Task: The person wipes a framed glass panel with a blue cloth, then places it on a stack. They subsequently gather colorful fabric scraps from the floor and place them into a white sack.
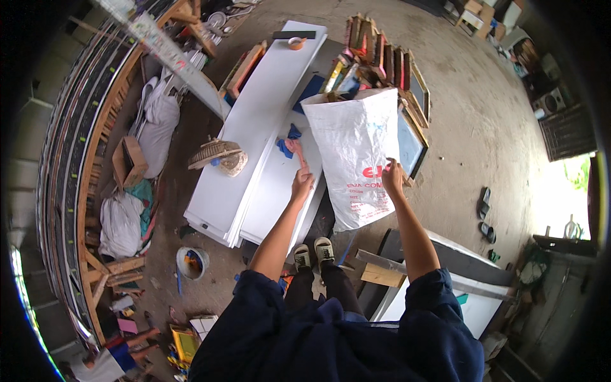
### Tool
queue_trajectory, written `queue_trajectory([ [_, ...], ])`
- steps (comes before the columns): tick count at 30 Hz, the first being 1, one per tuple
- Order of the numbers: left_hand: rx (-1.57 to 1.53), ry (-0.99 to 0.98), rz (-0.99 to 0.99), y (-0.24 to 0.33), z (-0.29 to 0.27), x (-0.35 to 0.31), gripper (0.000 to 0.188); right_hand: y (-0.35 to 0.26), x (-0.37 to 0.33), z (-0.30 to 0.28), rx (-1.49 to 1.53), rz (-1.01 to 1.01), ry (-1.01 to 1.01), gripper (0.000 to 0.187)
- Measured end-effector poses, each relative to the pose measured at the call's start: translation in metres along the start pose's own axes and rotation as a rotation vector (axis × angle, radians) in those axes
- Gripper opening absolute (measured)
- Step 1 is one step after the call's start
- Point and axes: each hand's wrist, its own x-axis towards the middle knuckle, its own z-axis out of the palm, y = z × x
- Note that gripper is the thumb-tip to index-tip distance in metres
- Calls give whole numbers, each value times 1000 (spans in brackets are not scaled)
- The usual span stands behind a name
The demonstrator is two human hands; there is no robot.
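A large white woven sack point(349, 146) with red print stands in front of me, slightly right of centre, its mouth at the far end. My right hand point(393, 178) is closed on the sack's right edge. To the left of the sack, my left hand point(303, 184) is closed, and a thin pink strip runs to its fingertips from a crumpled pink cloth point(293, 147). Blue cloth pieces point(284, 150) lie against the pink one, over the white panels point(245, 172). What lies inside the sack is hidden.
Wooden frames point(385, 60) are heaped behind the sack. A dusty fan head point(219, 156) and a tape roll point(296, 43) rest on the panels. A bucket point(193, 263) stands at left, slippers point(485, 213) at right. More boards point(471, 305) lie near my right side; another person point(105, 363) is at lower left.
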Motion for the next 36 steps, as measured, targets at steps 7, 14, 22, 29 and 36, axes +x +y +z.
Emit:
queue_trajectory([
  [7,56,243,-144,-79,-101,-31,39,17,-52,80,-90,-297,-100,27],
  [14,302,344,-12,-126,-131,1,33,-9,-43,198,42,-351,-262,24],
  [22,422,306,154,-179,-104,158,38,15,35,386,-64,-196,-340,40],
  [29,466,411,201,-197,-116,287,44,9,73,481,-152,-218,-257,62],
  [36,629,411,168,-185,-93,339,44,32,98,484,5,-260,-174,61],
])
